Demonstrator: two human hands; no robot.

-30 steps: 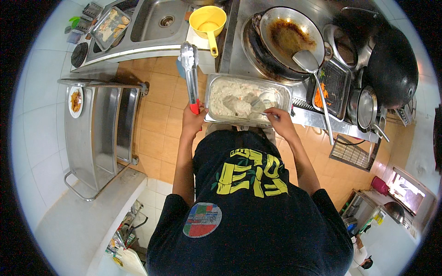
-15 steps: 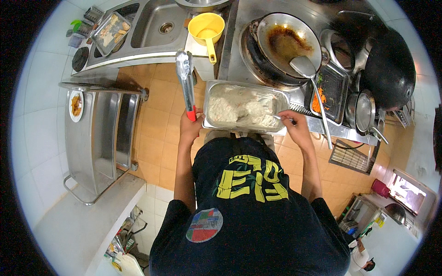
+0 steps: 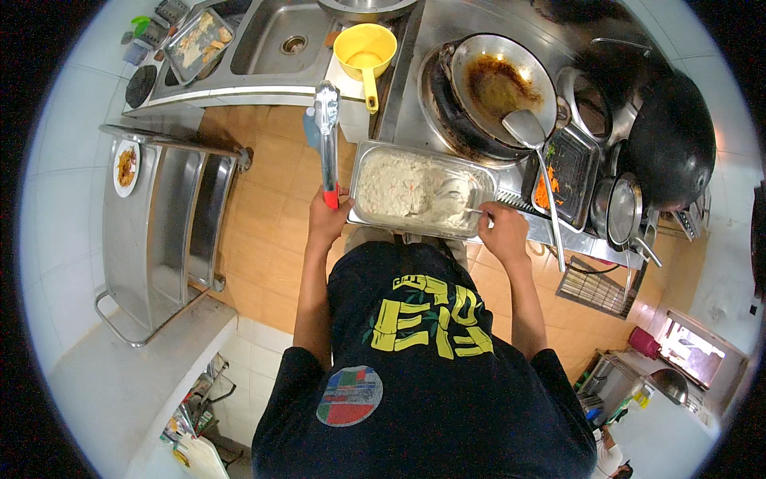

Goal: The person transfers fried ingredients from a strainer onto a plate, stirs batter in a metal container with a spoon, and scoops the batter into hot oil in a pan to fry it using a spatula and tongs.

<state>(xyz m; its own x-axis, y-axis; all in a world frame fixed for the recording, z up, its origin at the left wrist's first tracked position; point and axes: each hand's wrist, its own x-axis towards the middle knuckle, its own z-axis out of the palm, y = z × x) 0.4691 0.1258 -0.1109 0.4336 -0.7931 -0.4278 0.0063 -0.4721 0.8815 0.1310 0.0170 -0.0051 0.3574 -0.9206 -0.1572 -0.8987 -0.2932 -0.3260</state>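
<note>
Two hands busy: left hand point(image 3: 325, 219) gripping tongs point(image 3: 325, 136), right hand point(image 3: 503, 227) gripping spoon point(image 3: 471, 210) in steel tray point(image 3: 363, 172); orange tile floor point(image 3: 263, 207).

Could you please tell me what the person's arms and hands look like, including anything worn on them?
Both forearms are bare, and the left hand and right hand wear no gloves, watch or visible rings. Short black sleeves of a T-shirt end at the upper arms; the shirt carries a yellow graphic and a round multicoloured patch.
</note>
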